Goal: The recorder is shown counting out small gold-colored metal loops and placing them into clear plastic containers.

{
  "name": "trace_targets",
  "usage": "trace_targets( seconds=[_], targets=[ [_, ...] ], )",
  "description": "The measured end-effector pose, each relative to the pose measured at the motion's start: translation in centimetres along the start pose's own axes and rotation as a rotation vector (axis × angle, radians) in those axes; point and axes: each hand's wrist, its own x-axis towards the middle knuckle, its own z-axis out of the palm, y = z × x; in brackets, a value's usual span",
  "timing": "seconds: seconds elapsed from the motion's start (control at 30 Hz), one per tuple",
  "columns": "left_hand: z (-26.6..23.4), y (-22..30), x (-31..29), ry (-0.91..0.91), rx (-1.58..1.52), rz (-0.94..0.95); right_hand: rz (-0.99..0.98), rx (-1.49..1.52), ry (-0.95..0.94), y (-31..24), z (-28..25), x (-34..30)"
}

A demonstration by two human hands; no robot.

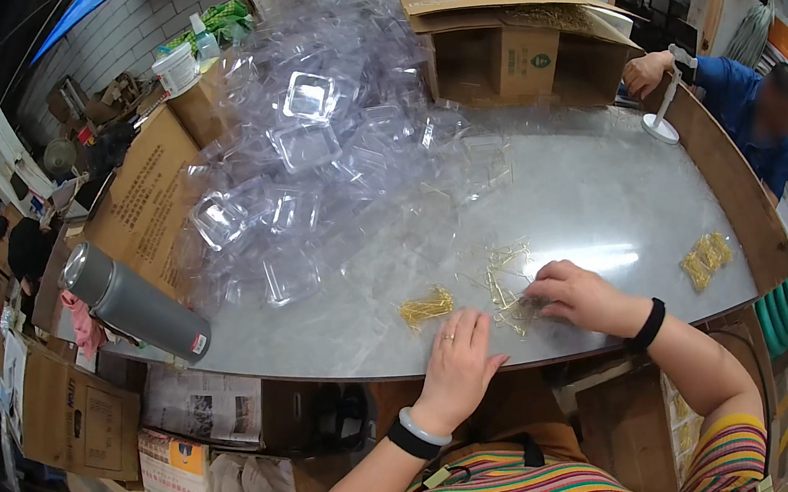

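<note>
Thin gold wire pieces lie on the grey tabletop in front of me. One bundle (426,308) sits gathered at the fingertips of my left hand (458,360). That hand rests at the table edge, fingers stretched out and thumb apart. A looser scatter of gold wire pieces (502,281) spreads just right of it. Over the near end of this scatter, my right hand (583,298) bends its fingers down and gathers them on some pieces; the fingertips are partly hidden. Farther right lies a clear packet of gold pieces (706,260).
A large heap of clear plastic boxes (307,127) covers the back left. A grey bottle (135,302) stands at the left edge. Cardboard boxes (529,56) stand at the back; a cardboard wall (733,188) borders the right, with a person in blue (749,121) beyond.
</note>
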Motion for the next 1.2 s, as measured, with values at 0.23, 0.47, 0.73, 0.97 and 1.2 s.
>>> trace_targets(
  seconds=[0.23, 0.47, 0.73, 0.97, 1.2],
  targets=[
    [0.9, -0.5, 1.7, -0.069, -0.056, -0.007, 0.240, 0.142, -0.105, -0.4, -1.7, -2.2],
    [2.5, 0.0, 2.4, -0.027, -0.040, 0.010, 0.021, 0.180, -0.004, -0.5, 1.3, 2.1],
    [2.7, -0.1, 2.1, -0.035, -0.007, 0.077, -0.058, -0.390, 0.092, 3.2, 1.5, 7.4],
    [2.9, -0.1, 1.8, 0.060, -0.015, -0.046, -0.196, -0.271, -0.044, -1.2, 0.6, 3.4],
    [3.2, -0.6, 2.2, -0.055, -0.001, -0.033, -0.145, -0.039, -0.156, -2.1, -1.5, 0.9]
  ],
)
